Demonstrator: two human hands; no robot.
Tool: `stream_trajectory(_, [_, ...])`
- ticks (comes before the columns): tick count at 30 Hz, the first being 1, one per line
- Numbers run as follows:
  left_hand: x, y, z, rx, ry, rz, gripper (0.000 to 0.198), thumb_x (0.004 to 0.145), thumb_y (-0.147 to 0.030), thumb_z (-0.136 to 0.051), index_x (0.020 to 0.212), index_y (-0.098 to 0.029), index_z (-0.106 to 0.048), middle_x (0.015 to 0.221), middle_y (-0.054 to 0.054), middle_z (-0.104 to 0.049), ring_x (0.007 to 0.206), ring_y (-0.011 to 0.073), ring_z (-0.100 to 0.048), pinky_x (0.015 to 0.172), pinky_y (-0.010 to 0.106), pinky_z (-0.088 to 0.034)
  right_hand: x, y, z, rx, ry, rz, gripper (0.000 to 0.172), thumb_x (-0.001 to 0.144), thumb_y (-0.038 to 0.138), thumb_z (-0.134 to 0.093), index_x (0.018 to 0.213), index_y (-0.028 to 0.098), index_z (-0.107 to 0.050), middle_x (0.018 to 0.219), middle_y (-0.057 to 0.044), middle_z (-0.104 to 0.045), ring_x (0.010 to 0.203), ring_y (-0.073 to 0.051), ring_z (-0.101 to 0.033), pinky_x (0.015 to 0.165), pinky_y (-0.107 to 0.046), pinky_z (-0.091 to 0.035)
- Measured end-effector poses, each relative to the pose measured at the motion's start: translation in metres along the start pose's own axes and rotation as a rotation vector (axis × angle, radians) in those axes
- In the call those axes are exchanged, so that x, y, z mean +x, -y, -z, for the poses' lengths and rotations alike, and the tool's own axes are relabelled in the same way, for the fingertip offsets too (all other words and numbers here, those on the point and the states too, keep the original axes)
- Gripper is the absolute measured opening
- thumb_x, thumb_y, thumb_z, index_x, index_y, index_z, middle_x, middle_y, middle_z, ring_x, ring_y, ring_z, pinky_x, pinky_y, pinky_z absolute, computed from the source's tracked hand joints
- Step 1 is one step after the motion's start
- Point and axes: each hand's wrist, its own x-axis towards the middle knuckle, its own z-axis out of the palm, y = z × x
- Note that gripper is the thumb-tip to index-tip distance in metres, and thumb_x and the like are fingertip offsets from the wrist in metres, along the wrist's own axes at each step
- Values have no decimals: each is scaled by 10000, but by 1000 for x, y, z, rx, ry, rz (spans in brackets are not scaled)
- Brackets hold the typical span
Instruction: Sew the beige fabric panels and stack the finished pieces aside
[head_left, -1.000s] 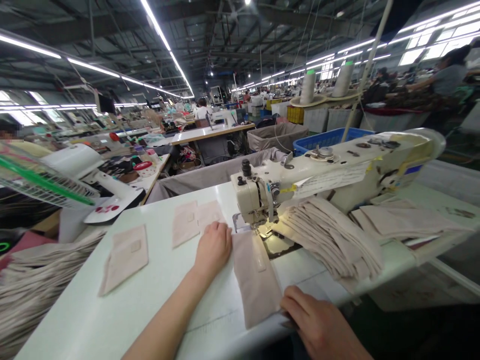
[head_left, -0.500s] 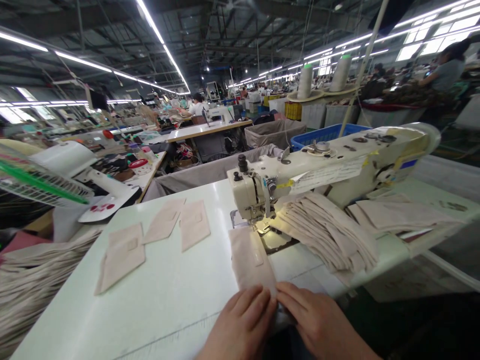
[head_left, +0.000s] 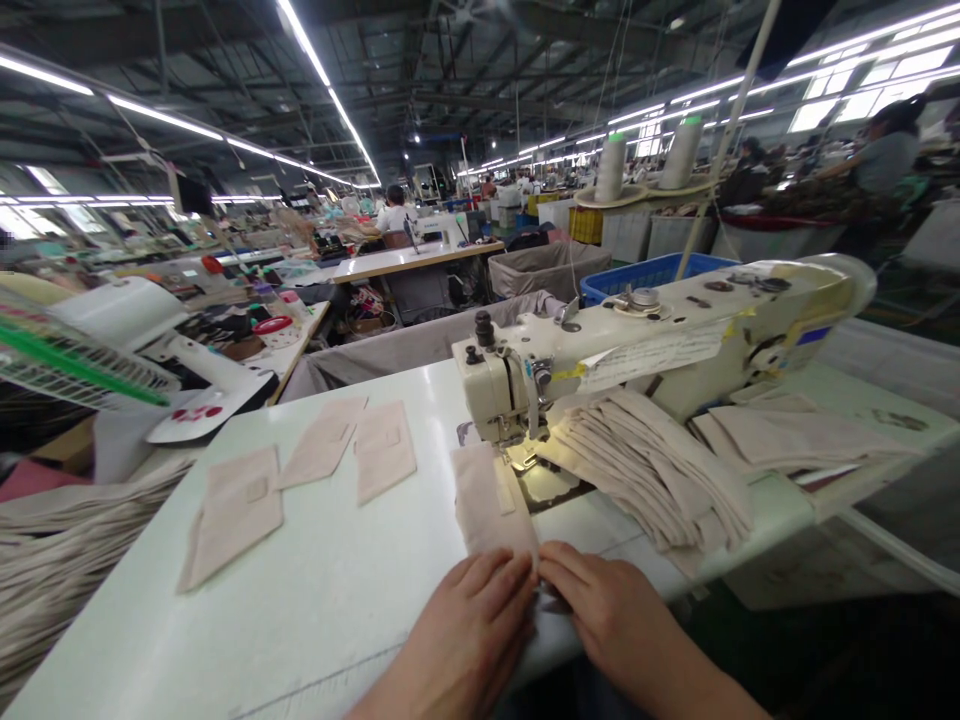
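Note:
A beige fabric piece with a small stitched tab lies on the pale sewing table, its far edge by the presser foot of the sewing machine. My left hand rests over its near end, fingers bent together on the cloth. Beside it my right hand pinches the near right corner of the same piece, fingertips almost touching those of the left. The cloth's near edge is hidden under my fingers. To the right of the needle sits a fanned stack of beige pieces.
Several similar pieces, one a beige panel, lie on the table's left. A white fan stands beyond the left edge, above piled cloth. More folded fabric is at the right. Behind the machine is a blue basket.
Both hands have moved slightly forward, toward the machine, and a little left, with the fabric piece shifting along with them. The view has also shifted slightly.

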Motion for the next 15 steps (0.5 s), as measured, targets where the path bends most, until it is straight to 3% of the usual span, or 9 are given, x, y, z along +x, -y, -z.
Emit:
stream_trajectory(7, [7,9,8,-22,75,23,344,973,-173,-486,1304,-158,-577,1311,118,-644,1148,276,-612,931,430,-591,3,-3,6,19,-73,-33,542,741,-45,-365,1174,175,-604,1159,-76,-709,856,-186,-726,697,-288,-566])
stream_trajectory(12, [11,16,10,-11,104,26,336,982,-186,-482,1301,-154,-579,1313,118,-640,1157,282,-604,943,450,-584,-8,-16,41,-89,-426,-170,447,831,30,-401,1207,189,-586,1109,-71,-701,992,-196,-690,830,-309,-529])
stream_trajectory(15, [14,21,10,-11,97,23,326,986,-184,-475,1292,-156,-583,1293,120,-648,1141,278,-608,930,438,-586,-15,-36,72,-191,-648,-347,268,953,188,-456,1152,217,-633,1087,-62,-694,972,-197,-675,792,-298,-499])
